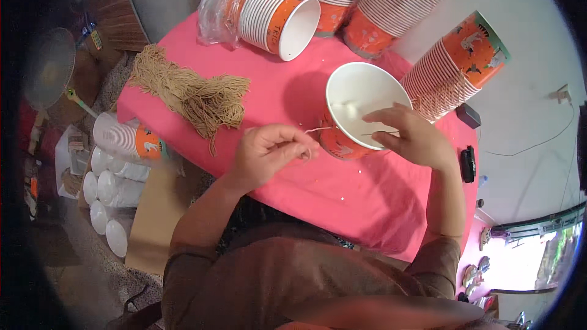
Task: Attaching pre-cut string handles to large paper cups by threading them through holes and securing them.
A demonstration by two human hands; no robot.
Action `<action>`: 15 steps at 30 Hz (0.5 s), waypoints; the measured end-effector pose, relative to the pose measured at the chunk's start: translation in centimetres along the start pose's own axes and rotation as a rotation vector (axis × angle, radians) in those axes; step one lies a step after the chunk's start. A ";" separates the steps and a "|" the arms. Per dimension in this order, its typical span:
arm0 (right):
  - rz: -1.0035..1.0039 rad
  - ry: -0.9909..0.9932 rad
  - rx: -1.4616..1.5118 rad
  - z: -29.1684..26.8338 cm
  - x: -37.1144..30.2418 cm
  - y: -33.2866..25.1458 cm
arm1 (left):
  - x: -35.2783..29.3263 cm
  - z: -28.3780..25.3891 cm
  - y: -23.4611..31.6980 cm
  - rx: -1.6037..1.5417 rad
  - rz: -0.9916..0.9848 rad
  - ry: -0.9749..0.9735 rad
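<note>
A large paper bucket [338, 96], white inside with an orange printed outside, stands mouth-up on the pink-covered table. To its left, my left hand [269, 154] is closed in a pinch on a pale string [318, 129], which runs to the bucket's outer wall. My right hand [417, 136] reaches over the right side of the rim, its thumb and fingers apart and curved into the mouth. A thin dark line shows inside near that thumb; what it is I cannot make out.
A bundle of tan strings [205, 99] lies on the pink cloth [293, 208] at left. Nested bucket stacks stand at the back; another stack [262, 19] lies on its side. A tilted stack [455, 64] is at right. Wrapped white cups [116, 186] fill a carton below left.
</note>
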State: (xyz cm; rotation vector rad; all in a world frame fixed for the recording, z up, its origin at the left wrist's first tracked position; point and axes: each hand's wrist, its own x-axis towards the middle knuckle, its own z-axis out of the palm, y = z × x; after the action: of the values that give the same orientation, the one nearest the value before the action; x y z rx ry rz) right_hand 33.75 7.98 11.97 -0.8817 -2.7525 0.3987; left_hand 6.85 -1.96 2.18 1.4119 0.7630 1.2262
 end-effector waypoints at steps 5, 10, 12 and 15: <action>0.117 -0.298 0.164 -0.2 1.4 0.9 | 0.9 0.3 -1.4 0.124 0.312 0.314; 0.147 -0.173 0.378 0.1 1.2 1.2 | 1.8 0.3 -0.2 -0.227 0.210 0.387; 0.317 -0.056 0.471 -0.3 1.6 0.7 | 1.7 -0.9 0.0 -0.705 0.077 0.076; 0.205 0.057 0.184 0.5 1.5 1.6 | 1.8 -1.7 -0.1 -0.596 0.066 0.118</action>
State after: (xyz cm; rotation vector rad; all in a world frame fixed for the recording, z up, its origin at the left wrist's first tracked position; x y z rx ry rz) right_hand 33.22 10.00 11.17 -1.1105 -2.5324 0.6418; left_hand 5.72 0.19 2.44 0.8858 0.3775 1.4468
